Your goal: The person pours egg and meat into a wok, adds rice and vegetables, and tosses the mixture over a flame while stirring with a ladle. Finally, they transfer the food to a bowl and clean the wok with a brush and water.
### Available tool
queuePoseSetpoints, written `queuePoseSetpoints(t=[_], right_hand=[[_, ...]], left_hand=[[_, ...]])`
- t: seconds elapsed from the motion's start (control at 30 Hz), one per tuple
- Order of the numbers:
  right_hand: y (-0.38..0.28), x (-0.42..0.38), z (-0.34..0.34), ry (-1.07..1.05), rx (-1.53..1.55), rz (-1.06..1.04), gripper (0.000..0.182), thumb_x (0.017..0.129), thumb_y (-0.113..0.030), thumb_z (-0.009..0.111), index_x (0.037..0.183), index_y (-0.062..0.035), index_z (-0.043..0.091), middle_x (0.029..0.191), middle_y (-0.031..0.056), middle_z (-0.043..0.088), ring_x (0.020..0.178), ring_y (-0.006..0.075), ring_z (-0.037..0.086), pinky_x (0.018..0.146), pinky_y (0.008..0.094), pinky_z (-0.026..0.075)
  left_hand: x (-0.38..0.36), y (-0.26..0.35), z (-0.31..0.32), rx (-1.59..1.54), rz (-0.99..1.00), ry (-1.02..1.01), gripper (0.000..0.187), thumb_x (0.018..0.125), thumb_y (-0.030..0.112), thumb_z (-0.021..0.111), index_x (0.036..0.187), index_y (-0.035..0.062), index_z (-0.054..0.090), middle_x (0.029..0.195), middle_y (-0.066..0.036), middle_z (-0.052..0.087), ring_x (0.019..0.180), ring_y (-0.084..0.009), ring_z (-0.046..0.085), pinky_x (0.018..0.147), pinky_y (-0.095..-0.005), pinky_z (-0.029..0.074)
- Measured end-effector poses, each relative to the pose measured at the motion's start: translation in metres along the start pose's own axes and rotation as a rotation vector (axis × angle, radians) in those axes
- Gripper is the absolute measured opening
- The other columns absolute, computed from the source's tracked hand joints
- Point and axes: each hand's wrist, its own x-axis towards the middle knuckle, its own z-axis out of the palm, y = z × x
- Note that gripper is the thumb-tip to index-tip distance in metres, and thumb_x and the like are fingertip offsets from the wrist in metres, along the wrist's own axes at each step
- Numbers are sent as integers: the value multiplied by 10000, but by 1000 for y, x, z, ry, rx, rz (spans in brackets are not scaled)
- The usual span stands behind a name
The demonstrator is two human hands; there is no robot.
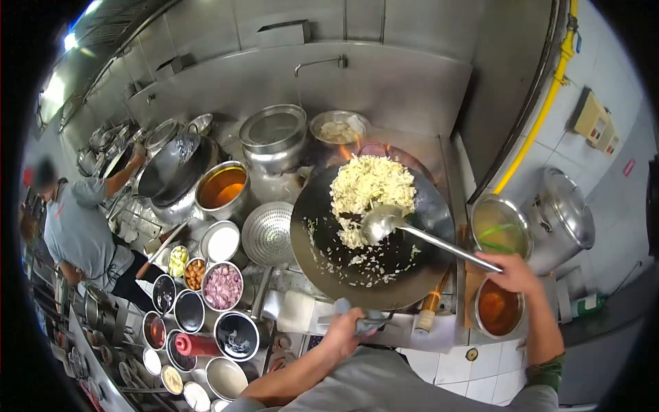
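Observation:
A large black wok [384,296] sits over the burner, with orange flames showing at its far side. Pale yellow fried rice [374,180] is heaped against the far wall, and loose grains are scattered nearer me. My right hand [513,275] is closed round the handle of a steel ladle [384,224], whose bowl rests against the near side of the rice. My left hand [343,334] grips a grey cloth [371,321] at the wok's near edge; the cloth hides what lies under it.
A perforated strainer [268,232] and a pot of orange liquid [221,187] stand left of the wok. Chopped onion [223,285] fills one of several bowls. Pots flank my right arm, including one of reddish sauce [499,309]. Another person [86,226] works at far left.

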Motion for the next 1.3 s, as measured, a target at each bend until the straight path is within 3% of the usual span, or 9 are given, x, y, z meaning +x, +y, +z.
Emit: queuePoseSetpoints(t=[0.2, 0.37, 0.43, 0.7, 0.9, 1.0, 1.1, 1.2, 1.3], right_hand=[[-28, 25, -30, -354, 330, 684, 583, 846, -110, 694, 1402, -170, 529, 776, 23, 634, 642, 95, 555, 624, 268, 493], [-12, 15, 57, 191, -55, 28, 531, 893, -87, 639, 1404, -107, 495, 894, 43, 616, 587, 82, 539, 471, 242, 441], [-75, 11, 31, 38, 548, 615, 507, 953, -143, 581, 1437, -115, 431, 843, 85, 603, 542, 124, 538, 425, 264, 444], [-74, 71, 50, 35, 1401, 870, 469, 994, -212, 510, 1431, -113, 374, 740, 49, 551, 461, 98, 448, 392, 269, 396], [-77, 111, 63, -149, 445, 653, 363, 995, -207, 499, 1339, -127, 418, 704, 13, 505, 463, 93, 436, 390, 289, 381], [-39, 107, 64, -269, 1053, 803, 369, 1002, -224, 494, 1348, -132, 404, 679, -4, 475, 481, 110, 463, 403, 295, 400], [-23, 125, 83, -310, 728, 770, 434, 992, -215, 507, 1404, -147, 388, 731, 25, 546, 507, 114, 501, 430, 296, 431], [-17, 85, 49, -59, -218, 119, 447, 978, -190, 526, 1410, -135, 428, 841, 70, 629, 547, 113, 541, 478, 292, 471], [-9, 26, -40, -197, 88, 94, 516, 937, -131, 581, 1437, -164, 456, 879, 92, 666, 591, 94, 568, 517, 273, 487]], left_hand=[[57, 75, 53, 20, -163, 115, 160, 910, 174, 521, 1057, 110, 525, 1018, -80, 612, 889, -238, 619, 729, -425, 545], [40, 13, -7, 96, -9, 14, 303, 897, 141, 513, 1197, 157, 472, 1170, -72, 583, 1022, -257, 601, 769, -427, 551], [29, 16, -7, 54, -22, 34, 328, 880, 119, 513, 1203, 165, 473, 1187, -71, 576, 1057, -258, 604, 786, -428, 559], [120, 67, 16, -6, -105, 59, 204, 895, 168, 543, 1091, 121, 513, 1064, -104, 606, 969, -284, 608, 765, -441, 560], [116, 68, 21, -2, -69, 116, 235, 869, 166, 564, 1091, 95, 533, 1041, -114, 614, 942, -274, 623, 717, -433, 560], [121, 68, 20, -19, -89, 107, 263, 859, 149, 575, 1115, 113, 525, 1090, -109, 590, 971, -295, 594, 775, -464, 550], [138, 66, 8, 1, -109, 35, 291, 862, 139, 567, 1147, 117, 518, 1168, -112, 562, 1015, -295, 580, 790, -472, 546], [112, 55, 0, 43, -91, 106, 258, 881, 153, 551, 1134, 109, 525, 1152, -112, 570, 1003, -272, 593, 767, -448, 551], [14, 66, 35, 54, -56, 118, 203, 901, 170, 541, 1092, 98, 538, 1094, -106, 590, 988, -246, 600, 757, -419, 559]])
